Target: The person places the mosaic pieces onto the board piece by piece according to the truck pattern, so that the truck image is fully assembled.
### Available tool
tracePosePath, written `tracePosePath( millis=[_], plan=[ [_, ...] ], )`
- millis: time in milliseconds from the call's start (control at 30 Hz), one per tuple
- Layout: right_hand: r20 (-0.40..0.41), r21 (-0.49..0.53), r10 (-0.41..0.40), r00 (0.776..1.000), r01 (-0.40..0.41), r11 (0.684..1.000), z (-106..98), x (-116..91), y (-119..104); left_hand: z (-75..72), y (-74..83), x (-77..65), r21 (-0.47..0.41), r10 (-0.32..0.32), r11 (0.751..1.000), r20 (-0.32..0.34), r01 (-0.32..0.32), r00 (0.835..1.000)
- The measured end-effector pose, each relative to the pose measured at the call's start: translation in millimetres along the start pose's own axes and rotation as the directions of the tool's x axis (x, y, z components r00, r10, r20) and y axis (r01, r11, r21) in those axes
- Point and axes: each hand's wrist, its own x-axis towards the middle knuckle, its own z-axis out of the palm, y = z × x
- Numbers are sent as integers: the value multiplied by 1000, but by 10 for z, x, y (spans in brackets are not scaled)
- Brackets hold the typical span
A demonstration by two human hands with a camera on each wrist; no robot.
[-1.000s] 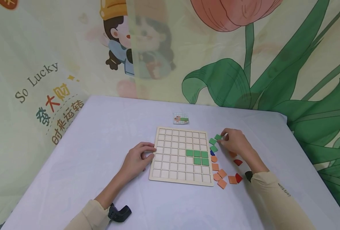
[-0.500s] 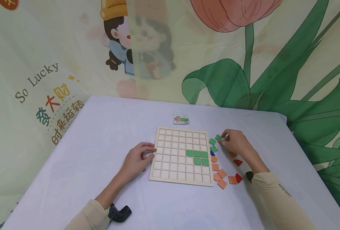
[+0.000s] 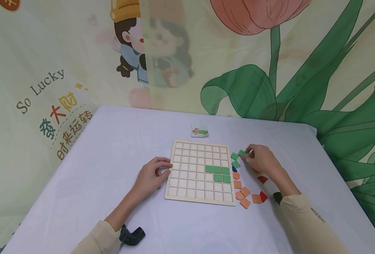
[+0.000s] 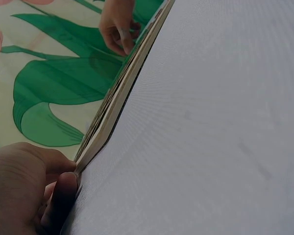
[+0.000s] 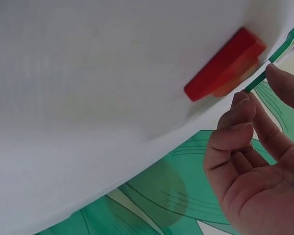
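Observation:
A pale wooden grid board lies on the white table, with several green square tiles set in its right side. My left hand rests fingertips and thumb against the board's left edge, fingers relaxed. The left wrist view shows these fingertips right at the wooden edge. Beyond the board's right side, my right hand pinches a green square tile between thumb and index finger. That tile shows edge-on in the right wrist view. Two loose green tiles lie beside it.
Orange squares and rounds lie scattered right of the board, among red pieces and a dark blue piece. A small printed pattern card lies behind the board. A printed cloth hangs behind the table.
My right hand has shifted slightly right and toward me, and the pinched green tile has come along. My left hand and the board have stayed in place.

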Motion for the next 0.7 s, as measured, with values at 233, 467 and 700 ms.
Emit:
tracePosePath(
  millis=[233,467,700],
  plan=[
    [-38,-5,-59,998,59,998,34,-103,-19,-8,-1,2,-4,5,1000,7,-5,1000],
    [-44,-10,-90,995,89,996,29,-243,-120,-16,8,2,-6,5,1000,15,-5,1000],
    [-19,-18,-121,993,120,993,32,-339,-234,-22,6,-2,-10,9,1000,13,-9,1000]
  ],
)
